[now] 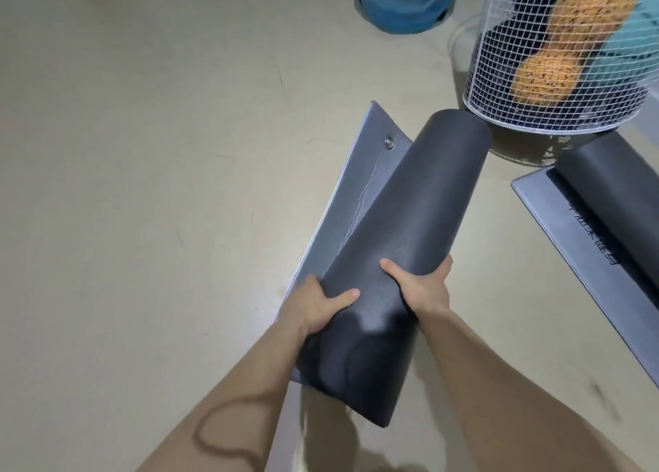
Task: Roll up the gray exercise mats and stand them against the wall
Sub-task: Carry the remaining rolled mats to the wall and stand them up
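Our left hand (315, 302) and right hand (426, 288) grip both sides of the gray rolled rubber mat (410, 229) on the pale floor (142, 186).

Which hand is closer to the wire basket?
Right. The right hand grips the mat on the side facing the basket; the left hand grips its other side, farther away.

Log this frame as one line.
phase: roll-up | gray mat: mostly rolled, tail flat on floor | left hand: grips it | right hand: grips it | second mat: partly rolled, at right
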A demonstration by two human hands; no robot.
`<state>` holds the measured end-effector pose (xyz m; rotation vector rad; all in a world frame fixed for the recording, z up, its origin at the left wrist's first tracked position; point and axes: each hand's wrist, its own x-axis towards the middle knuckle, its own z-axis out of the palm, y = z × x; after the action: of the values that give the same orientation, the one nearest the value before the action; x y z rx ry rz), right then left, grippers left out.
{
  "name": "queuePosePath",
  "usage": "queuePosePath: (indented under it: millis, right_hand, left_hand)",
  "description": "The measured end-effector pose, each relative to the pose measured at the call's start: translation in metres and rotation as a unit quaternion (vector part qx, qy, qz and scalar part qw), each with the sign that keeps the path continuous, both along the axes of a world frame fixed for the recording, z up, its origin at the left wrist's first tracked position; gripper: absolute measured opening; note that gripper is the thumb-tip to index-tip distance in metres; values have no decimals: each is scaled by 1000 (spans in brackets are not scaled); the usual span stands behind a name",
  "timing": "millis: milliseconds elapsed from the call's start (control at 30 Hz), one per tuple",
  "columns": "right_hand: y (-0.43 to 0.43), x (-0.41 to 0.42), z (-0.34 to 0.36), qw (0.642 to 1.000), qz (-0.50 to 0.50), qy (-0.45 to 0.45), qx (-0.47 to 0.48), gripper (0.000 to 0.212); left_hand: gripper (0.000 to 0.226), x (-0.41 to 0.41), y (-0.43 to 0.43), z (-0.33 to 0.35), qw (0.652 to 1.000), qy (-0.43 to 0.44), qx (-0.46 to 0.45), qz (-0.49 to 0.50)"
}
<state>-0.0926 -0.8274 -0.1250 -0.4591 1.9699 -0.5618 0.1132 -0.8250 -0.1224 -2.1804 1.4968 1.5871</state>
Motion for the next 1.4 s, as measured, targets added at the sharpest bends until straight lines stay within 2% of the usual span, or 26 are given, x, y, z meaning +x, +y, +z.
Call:
queuePosePath:
  millis: [67, 167, 267, 367, 433, 500, 567, 600, 633, 667, 700, 733, 767, 800, 867, 933, 1000, 1067, 1100, 1167, 1200, 1267, 1300, 1367, 1400]
  right_hand:
    - [1, 10, -5, 1000, -8, 5, -1, 139]
    - [3, 13, -8, 999, -26, 18, -23, 132]
    - [10, 25, -7, 995, -83, -15, -62, 124]
    - [26, 91, -11, 971, -186, -124, -89, 129]
    - [38, 151, -15, 942, -236, -232, -60, 125]
    - [51, 190, -7, 930, -192, -312, 23, 97]
    - [56, 195, 12, 940, -29, -319, 118, 75]
    - [53, 188, 19, 947, 79, -276, 143, 69]
    - [47, 177, 24, 952, 203, -179, 143, 59]
    - [37, 163, 29, 942, 318, -35, 106, 48]
    - [24, 146, 35, 907, 402, 119, 38, 39]
    - [8, 128, 45, 861, 450, 232, -39, 39]
    - [-9, 115, 54, 811, 494, 295, -106, 54]
    - [-26, 106, 61, 756, 548, 329, -141, 84]
    - [-60, 92, 62, 632, 681, 358, -99, 136]
    - [-80, 93, 56, 539, 770, 340, -20, 155]
    - [-80, 98, 50, 495, 810, 312, 40, 156]
    - [-66, 98, 42, 477, 814, 331, 35, 153]
    - [-55, 95, 37, 479, 809, 341, 18, 152]
    - [-32, 86, 29, 489, 789, 371, -12, 153]
    - [-19, 81, 26, 493, 781, 384, -17, 154]
    - [7, 74, 22, 494, 769, 404, -6, 157]
    - [19, 73, 22, 493, 767, 410, 8, 155]
    - [40, 73, 26, 494, 773, 396, 42, 145]
    - [47, 73, 30, 506, 769, 387, 48, 140]
  left_hand:
    - [72, 7, -9, -6, 998, 41, 42, 30]
    - [79, 9, -14, -22, 996, 69, 50, 29]
    - [93, 18, -20, -28, 995, 79, 57, 16]
    - [112, 72, -46, -14, 998, 22, 34, -38]
    - [121, 121, -61, 6, 994, -50, 31, -97]
    - [127, 160, -65, 21, 986, -101, 36, -129]
    - [142, 182, -63, 22, 982, -120, 46, -140]
    - [147, 186, -60, 21, 981, -118, 46, -144]
    - [149, 189, -57, 16, 983, -112, 37, -141]
    - [147, 189, -53, 13, 983, -115, 26, -139]
    - [144, 186, -48, 12, 983, -119, 9, -141]
    - [138, 182, -41, 14, 979, -137, -10, -148]
    - [132, 179, -32, 16, 973, -164, -37, -161]
    - [127, 174, -21, 18, 961, -199, -64, -179]
    - [124, 162, 8, 19, 933, -263, -107, -222]
    - [122, 152, 37, 18, 914, -293, -125, -252]
    - [106, 153, 55, 17, 936, -249, -105, -224]
    - [77, 163, 51, 17, 976, -163, -63, -132]
    - [69, 168, 46, 14, 985, -131, -44, -99]
    - [60, 170, 36, 6, 987, -123, -29, -101]
    - [71, 167, 35, 2, 983, -135, -16, -126]
    - [110, 157, 44, -3, 979, -138, 10, -149]
    - [121, 151, 52, -4, 978, -142, 15, -152]
    - [127, 139, 75, -4, 971, -171, -1, -168]
    - [130, 133, 89, -3, 964, -196, -18, -177]
